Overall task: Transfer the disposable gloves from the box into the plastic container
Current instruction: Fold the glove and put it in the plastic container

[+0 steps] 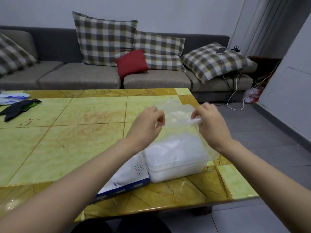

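A clear disposable glove is stretched in the air between my two hands, above the plastic container. My left hand pinches its left edge and my right hand pinches its right edge. Below them stands the translucent plastic container, filled with whitish gloves. The white and blue glove box lies flat against the container's left side, partly hidden by my left forearm.
The yellow-green tiled table holds a dark cloth and a white and blue packet at its far left. A grey sofa with checked cushions stands behind. Cables trail on the floor at the right.
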A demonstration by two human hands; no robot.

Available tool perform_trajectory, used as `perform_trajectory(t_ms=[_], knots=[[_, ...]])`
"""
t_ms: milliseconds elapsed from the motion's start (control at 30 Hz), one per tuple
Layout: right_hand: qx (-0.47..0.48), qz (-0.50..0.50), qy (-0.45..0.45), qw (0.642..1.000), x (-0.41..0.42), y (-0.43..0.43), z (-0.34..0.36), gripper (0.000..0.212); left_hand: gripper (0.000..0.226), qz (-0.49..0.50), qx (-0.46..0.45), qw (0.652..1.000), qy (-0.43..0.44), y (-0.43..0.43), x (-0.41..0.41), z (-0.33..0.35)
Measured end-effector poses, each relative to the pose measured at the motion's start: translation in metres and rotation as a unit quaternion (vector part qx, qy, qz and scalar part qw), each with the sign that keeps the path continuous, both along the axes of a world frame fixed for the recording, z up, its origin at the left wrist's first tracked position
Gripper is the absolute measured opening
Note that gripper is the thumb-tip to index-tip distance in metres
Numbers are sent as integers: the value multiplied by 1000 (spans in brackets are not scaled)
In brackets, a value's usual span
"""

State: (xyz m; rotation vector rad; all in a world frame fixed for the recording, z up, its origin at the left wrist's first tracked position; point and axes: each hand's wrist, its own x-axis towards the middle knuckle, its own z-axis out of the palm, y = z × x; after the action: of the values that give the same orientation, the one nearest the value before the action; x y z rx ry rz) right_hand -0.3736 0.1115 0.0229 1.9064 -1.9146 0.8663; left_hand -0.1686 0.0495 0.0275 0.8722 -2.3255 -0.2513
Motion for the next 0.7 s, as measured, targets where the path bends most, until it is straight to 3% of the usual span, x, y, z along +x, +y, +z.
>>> perform_trajectory(t_ms=[167,400,467,533,600,633,700], knots=[[243,16,40,969,-6,1,-40,37,29,-9,-4,973,-230,3,-5,-44],[427,7,-11,904,-7,-15,-55,33,30,-17,71,893,-443,-2,-23,-57],[478,25,-11,878,-6,-16,-49,31,25,-32,114,858,-501,-2,-27,-56],[547,41,-1,836,-6,-17,-36,42,6,-50,159,829,-534,-7,-31,-56],[573,53,1,818,-6,-18,-22,47,9,-54,186,840,-507,-11,-34,-54],[546,63,-10,836,-5,-17,-16,43,16,-44,183,861,-473,-12,-35,-52],[404,78,-54,910,0,-17,-13,26,25,5,130,914,-383,-13,-38,-50]])
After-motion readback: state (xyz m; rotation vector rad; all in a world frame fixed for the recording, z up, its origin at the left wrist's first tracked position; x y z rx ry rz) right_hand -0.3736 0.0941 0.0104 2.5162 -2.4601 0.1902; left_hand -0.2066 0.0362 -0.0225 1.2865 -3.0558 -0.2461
